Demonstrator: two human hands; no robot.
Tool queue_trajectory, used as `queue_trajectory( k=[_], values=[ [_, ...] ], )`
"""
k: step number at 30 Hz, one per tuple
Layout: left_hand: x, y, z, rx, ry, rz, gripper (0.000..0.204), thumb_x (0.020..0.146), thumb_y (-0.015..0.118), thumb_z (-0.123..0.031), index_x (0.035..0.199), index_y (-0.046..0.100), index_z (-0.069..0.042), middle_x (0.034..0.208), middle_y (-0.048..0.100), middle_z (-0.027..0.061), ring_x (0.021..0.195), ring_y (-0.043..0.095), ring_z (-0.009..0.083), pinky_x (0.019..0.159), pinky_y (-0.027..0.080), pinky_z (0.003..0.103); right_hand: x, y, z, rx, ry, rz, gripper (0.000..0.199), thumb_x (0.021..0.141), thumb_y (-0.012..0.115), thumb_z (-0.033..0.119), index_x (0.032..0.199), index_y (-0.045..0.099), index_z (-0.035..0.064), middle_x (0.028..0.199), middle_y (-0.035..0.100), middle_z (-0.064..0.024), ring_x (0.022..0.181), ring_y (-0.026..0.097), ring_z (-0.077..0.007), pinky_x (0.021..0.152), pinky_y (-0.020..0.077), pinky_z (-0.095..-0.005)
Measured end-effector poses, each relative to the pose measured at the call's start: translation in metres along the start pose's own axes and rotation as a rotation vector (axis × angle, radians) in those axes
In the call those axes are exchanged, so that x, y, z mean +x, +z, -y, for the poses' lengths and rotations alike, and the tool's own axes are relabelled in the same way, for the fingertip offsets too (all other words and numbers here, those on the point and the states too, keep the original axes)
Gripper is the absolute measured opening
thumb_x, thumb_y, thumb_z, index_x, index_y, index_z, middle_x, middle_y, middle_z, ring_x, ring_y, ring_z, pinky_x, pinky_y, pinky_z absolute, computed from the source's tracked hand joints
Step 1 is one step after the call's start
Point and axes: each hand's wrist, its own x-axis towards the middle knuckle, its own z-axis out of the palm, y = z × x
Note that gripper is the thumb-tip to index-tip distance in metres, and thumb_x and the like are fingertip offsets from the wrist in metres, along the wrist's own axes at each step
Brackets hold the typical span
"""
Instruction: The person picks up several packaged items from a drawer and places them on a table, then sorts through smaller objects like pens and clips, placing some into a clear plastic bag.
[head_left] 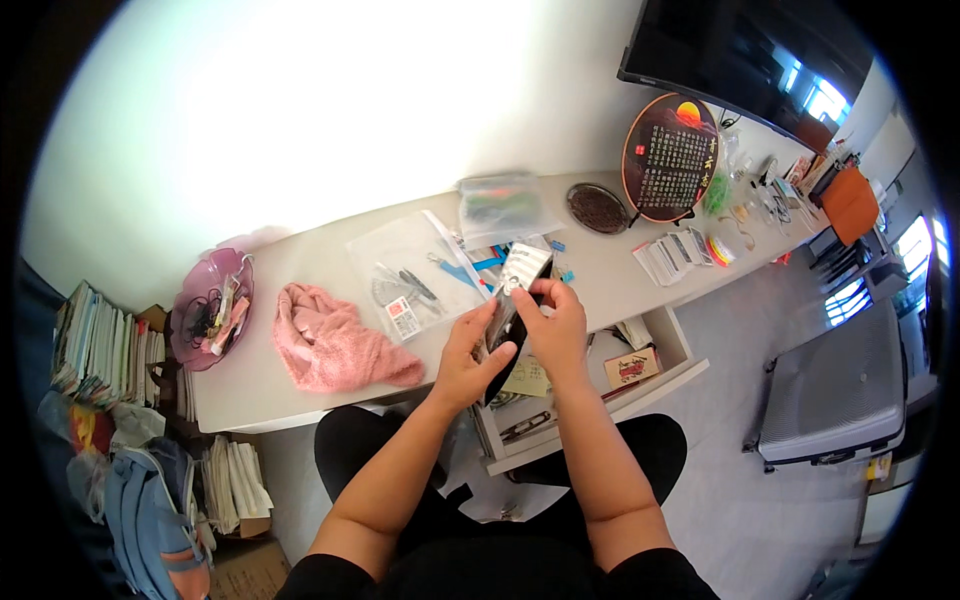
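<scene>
Item: black flat case, white printed packet at its upper end; held near the front edge of the pale desk, by the open drawer. Left hand: grip closed on the case's left side. Right hand: grip pinching the upper right, thumb on the face. Writing: rows of pale characters on round dark plaque; packet print too small to read. Materials: pink fluffy cloth, crumpled; purple translucent bowl, wavy-rimmed; clear plastic bag.
</scene>
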Motion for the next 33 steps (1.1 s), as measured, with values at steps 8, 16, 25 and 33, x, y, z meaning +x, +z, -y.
queue_trajectory(
  k=[8, 16, 25, 33],
  values=[
    [-0.008, 0.006, 0.008, -0.253, -0.151, 0.092, 0.063, 0.083, 0.067, -0.027, 0.135, 0.041, -0.003, 0.126, 0.045, 0.0133, 0.116, 0.044, 0.0205, 0.097, 0.034, 0.031, -0.013, -0.005, -0.011, 0.048, -0.086, 0.055, 0.037, 0.077, 0.069, 0.033, 0.087, 0.061, -0.0017, 0.089, 0.06, -0.0126, 0.088, 0.058, -0.0248, 0.077, 0.0446, -0.0328],
    [0.0, -0.003, -0.014, -0.615, -0.523, 0.236, 0.06, 0.088, 0.061, -0.026, 0.139, 0.037, -0.006, 0.122, 0.052, 0.0065, 0.104, 0.05, 0.0118, 0.09, 0.038, 0.024, -0.012, -0.018, 0.001, 0.401, 0.299, 0.185, 0.026, 0.083, 0.065, 0.024, 0.083, 0.061, -0.0017, 0.078, 0.06, -0.0029, 0.072, 0.053, -0.0099, 0.067, 0.0424, -0.0254],
    [-0.006, -0.007, -0.032, 0.08, -0.153, 0.341, 0.107, 0.063, 0.079, -0.042, 0.145, 0.02, -0.005, 0.139, 0.037, 0.0201, 0.125, 0.039, 0.0305, 0.103, 0.03, 0.039, -0.004, -0.021, -0.006, 0.345, 0.46, 0.128, 0.024, 0.086, 0.058, 0.021, 0.077, 0.056, -0.0005, 0.076, 0.056, -0.0037, 0.068, 0.051, -0.011, 0.058, 0.0461, -0.0263],
    [-0.006, -0.014, -0.044, 0.414, -0.149, 0.062, 0.036, 0.086, 0.057, -0.008, 0.121, 0.053, 0.001, 0.109, 0.064, 0.0136, 0.093, 0.063, 0.0259, 0.081, 0.048, 0.035, -0.01, -0.021, 0.001, 0.731, 0.598, 0.117, 0.024, 0.087, 0.06, 0.022, 0.096, 0.053, 0.001, 0.09, 0.056, -0.0066, 0.081, 0.055, -0.0144, 0.063, 0.0526, -0.0291]
  ],
)
